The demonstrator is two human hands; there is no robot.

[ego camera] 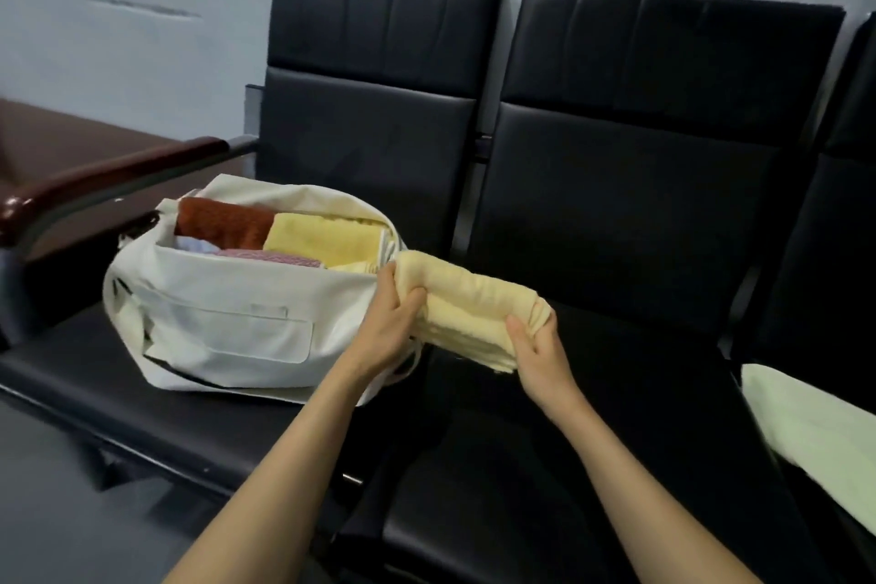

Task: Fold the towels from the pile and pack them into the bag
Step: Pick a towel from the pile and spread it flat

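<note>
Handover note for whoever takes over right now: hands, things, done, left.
Left hand grips the left end of the folded yellow towel; right hand grips its right end.
It is held over the black seat, just right of the open white bag, not yet inside.
Done: in the bag lie a rust towel, a second yellow towel, a pink towel and a light blue towel.
Left: pack the held towel; fold and pack the pale green towel on the far-right seat.
</note>
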